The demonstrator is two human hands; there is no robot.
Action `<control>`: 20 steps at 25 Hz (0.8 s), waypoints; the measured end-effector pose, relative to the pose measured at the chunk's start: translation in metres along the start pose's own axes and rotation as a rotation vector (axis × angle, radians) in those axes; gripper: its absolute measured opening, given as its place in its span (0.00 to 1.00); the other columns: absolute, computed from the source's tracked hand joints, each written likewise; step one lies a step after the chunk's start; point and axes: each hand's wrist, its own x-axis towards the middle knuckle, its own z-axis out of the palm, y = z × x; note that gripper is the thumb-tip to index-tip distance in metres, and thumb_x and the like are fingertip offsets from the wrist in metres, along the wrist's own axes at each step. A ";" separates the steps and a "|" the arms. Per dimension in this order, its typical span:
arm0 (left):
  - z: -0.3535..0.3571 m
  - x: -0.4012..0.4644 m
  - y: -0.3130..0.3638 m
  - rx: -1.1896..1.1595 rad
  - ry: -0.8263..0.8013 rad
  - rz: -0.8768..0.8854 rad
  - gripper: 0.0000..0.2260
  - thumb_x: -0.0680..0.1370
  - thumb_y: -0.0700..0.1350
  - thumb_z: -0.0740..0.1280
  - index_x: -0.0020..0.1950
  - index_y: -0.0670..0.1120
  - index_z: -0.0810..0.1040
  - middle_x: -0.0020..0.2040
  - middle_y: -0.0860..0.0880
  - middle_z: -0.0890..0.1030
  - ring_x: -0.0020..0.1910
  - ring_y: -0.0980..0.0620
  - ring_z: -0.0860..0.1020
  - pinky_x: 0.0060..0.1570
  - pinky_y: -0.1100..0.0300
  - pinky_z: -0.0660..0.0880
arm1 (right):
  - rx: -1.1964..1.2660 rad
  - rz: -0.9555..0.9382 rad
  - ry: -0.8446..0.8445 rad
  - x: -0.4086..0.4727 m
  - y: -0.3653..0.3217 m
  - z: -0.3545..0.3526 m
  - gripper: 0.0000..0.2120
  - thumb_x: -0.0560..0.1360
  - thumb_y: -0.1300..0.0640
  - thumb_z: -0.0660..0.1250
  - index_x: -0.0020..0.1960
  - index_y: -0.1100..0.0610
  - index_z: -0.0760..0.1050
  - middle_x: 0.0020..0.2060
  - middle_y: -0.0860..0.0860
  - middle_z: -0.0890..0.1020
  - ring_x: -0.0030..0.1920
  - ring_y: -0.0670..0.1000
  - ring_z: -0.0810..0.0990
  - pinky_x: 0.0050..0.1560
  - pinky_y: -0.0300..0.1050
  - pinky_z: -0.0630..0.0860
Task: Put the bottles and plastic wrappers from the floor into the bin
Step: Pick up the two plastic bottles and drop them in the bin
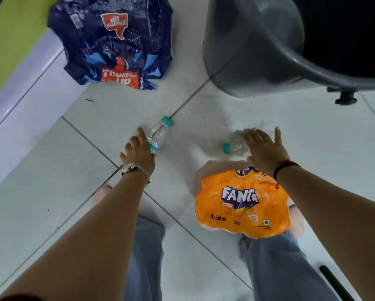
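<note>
Both hands reach for clear bottles lying on the tiled floor (204, 109), near the grey bin (247, 68).

The left hand (138, 152) curls around the left bottle (159, 132); the right hand (263, 147), fingers spread, rests on the crushed bottle (236, 146). Both bottles are judged light, thin and slippery: grip mid-body. The Fanta wrapper (243, 205) and Thums Up wrapper (112, 40) are limp film: pinch an edge.

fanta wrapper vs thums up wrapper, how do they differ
The Fanta wrapper is orange; the Thums Up wrapper is dark blue with red logos. The Fanta wrapper lies close to the person's feet, below the right hand, while the Thums Up wrapper lies farther off, near the green wall, left of the grey bin. The Thums Up wrapper looks larger in the picture. Both are crumpled plastic pack wrappers on the white tiled floor, untouched.
</note>
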 end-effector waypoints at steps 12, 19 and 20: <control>-0.078 -0.080 0.045 -0.326 0.268 0.032 0.35 0.75 0.45 0.66 0.73 0.41 0.48 0.61 0.35 0.69 0.55 0.36 0.72 0.52 0.43 0.75 | 0.503 0.080 0.359 -0.108 -0.063 -0.092 0.32 0.76 0.50 0.64 0.73 0.64 0.56 0.61 0.62 0.71 0.56 0.61 0.76 0.56 0.55 0.77; -0.180 -0.136 0.081 -0.572 0.534 0.106 0.35 0.74 0.48 0.67 0.73 0.43 0.50 0.61 0.34 0.69 0.56 0.34 0.71 0.48 0.44 0.73 | 1.027 -0.083 0.761 -0.186 -0.068 -0.214 0.37 0.71 0.39 0.61 0.71 0.61 0.60 0.58 0.60 0.77 0.51 0.58 0.82 0.43 0.52 0.83; -0.196 -0.139 0.090 -0.586 0.575 0.122 0.35 0.74 0.49 0.67 0.73 0.44 0.50 0.61 0.34 0.69 0.57 0.34 0.71 0.48 0.44 0.74 | 1.083 -0.072 0.819 -0.184 -0.058 -0.232 0.37 0.71 0.39 0.60 0.72 0.59 0.59 0.61 0.59 0.77 0.52 0.55 0.81 0.45 0.51 0.83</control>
